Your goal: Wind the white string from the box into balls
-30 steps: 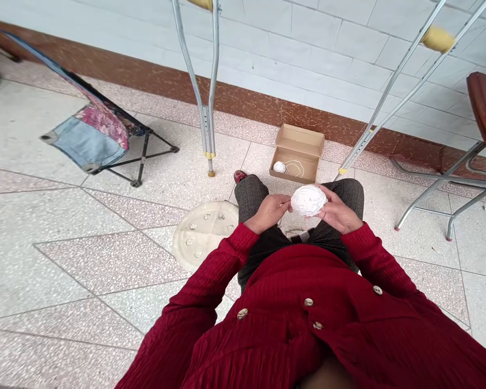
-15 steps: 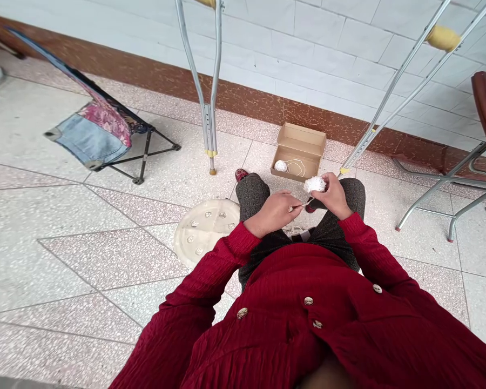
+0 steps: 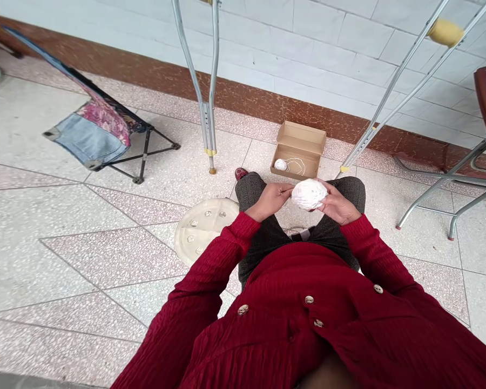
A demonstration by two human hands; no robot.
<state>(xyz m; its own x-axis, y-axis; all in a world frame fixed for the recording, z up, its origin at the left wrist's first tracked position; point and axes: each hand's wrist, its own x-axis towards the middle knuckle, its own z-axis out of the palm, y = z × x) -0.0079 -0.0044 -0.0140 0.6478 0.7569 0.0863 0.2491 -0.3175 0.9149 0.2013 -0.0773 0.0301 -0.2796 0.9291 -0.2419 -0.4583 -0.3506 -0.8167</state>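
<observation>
A white, ruffled, rounded piece [image 3: 309, 194] is held between my hands above my knees. My right hand [image 3: 338, 205] grips it from the right side, with the fingers around its edge. My left hand [image 3: 272, 200] is closed at the left edge of the piece, its thumb and fingers pinched together; what they pinch is too small to make out. Beyond my hands an open cardboard box [image 3: 302, 141] stands on the floor, with a small white ball of yarn [image 3: 281, 165] and a loose loop of cord inside.
A round cream mat or lid [image 3: 204, 224] lies by my left leg. Crutches [image 3: 209, 127] lean at the wall, another pair [image 3: 368, 135] to the right. A folding chair [image 3: 95, 135] is at left, a metal-legged chair [image 3: 449, 192] at right.
The white piece has turned and now shows a broader, rounder face, further left and slightly lower. My left hand has moved a little left and up, up against its edge.
</observation>
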